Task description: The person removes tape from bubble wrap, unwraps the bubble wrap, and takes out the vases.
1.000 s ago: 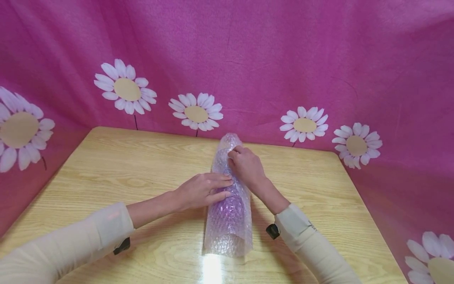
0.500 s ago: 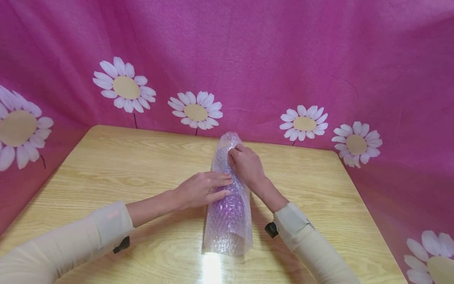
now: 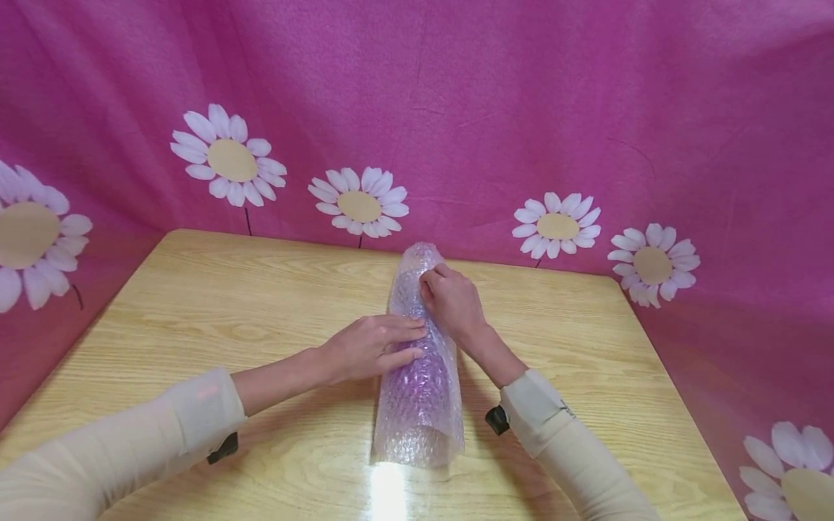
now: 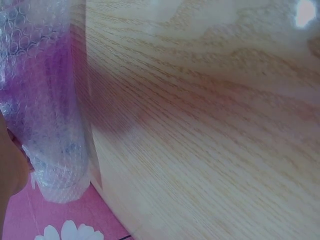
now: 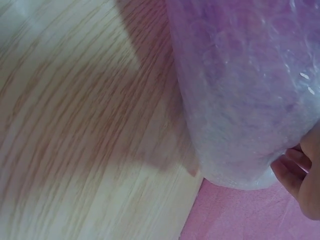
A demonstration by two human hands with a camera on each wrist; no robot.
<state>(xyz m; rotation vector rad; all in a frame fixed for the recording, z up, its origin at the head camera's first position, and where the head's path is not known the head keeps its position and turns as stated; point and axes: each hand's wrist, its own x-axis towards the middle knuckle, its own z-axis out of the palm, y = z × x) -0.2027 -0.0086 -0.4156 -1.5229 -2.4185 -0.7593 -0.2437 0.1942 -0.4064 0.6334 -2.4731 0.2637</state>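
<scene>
A roll of clear bubble wrap (image 3: 417,434) lies lengthwise on the table, its open end toward me. Through the layers shows a purple object (image 3: 420,383), whose kind I cannot tell. My left hand (image 3: 371,347) rests on the middle of the roll from the left, fingers nearly straight and thumb apart from them. Farther up, my right hand (image 3: 452,300) has curled fingers that pinch the wrap near its far end. In the right wrist view the curled fingers (image 5: 290,172) touch the film at the roll's end.
The wrap sits on a light wooden table (image 3: 260,289). Behind and at both sides hangs a pink cloth (image 3: 456,108) printed with white daisies. A bright light reflection (image 3: 389,492) shows on the tabletop near the front.
</scene>
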